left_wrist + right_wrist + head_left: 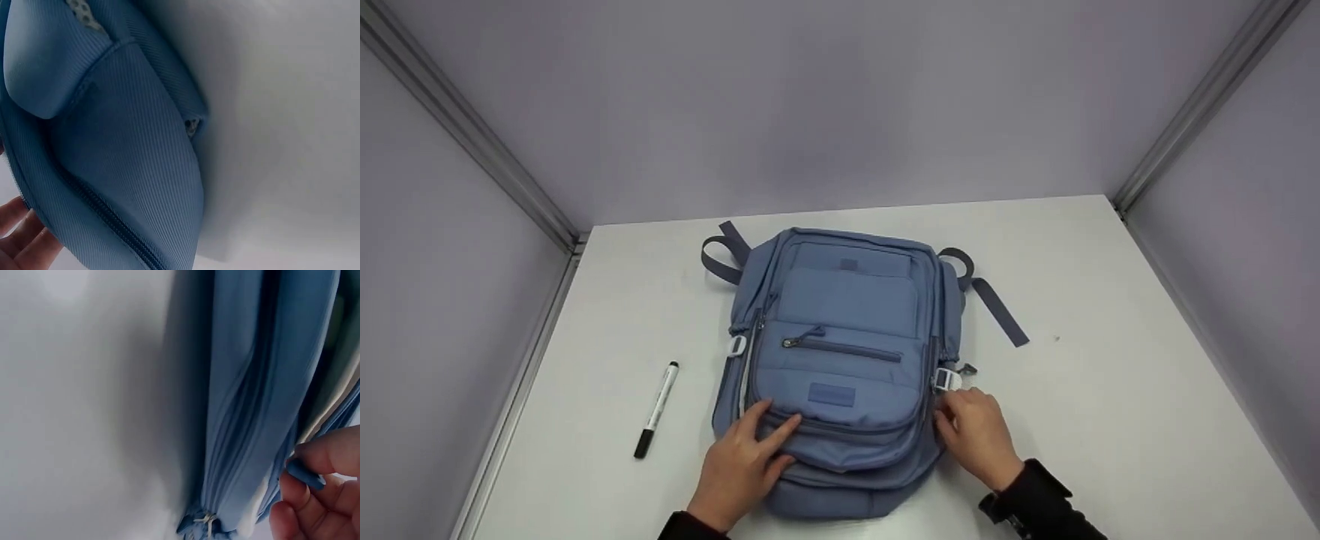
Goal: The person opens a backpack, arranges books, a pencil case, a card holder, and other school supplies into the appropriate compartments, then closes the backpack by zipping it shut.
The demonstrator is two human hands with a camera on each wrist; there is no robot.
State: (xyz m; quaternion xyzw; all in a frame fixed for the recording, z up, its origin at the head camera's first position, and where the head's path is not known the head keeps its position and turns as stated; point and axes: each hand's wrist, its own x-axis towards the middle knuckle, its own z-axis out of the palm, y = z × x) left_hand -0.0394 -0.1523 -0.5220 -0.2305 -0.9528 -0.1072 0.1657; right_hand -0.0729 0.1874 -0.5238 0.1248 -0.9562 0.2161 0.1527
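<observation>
- Blue backpack (pixel 847 300): lies on the tabletop (pixel 1110 420), front face up, dark straps (pixel 1000 311) out to both sides.
- Left hand (pixel 739 465): rests on the lower front of the backpack — fingers extended and spread.
- Right hand (pixel 979 435): pinches a blue zipper pull (pixel 305 473) between thumb and fingers, just beside a white buckle (pixel 946 379) on the backpack's right side.
- White marker (pixel 660 403): lies on the tabletop left of the backpack, apart from it — black cap toward the near edge.

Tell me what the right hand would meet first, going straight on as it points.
Probably the side of the blue backpack; depth is unclear, and the right hand may already touch it.
</observation>
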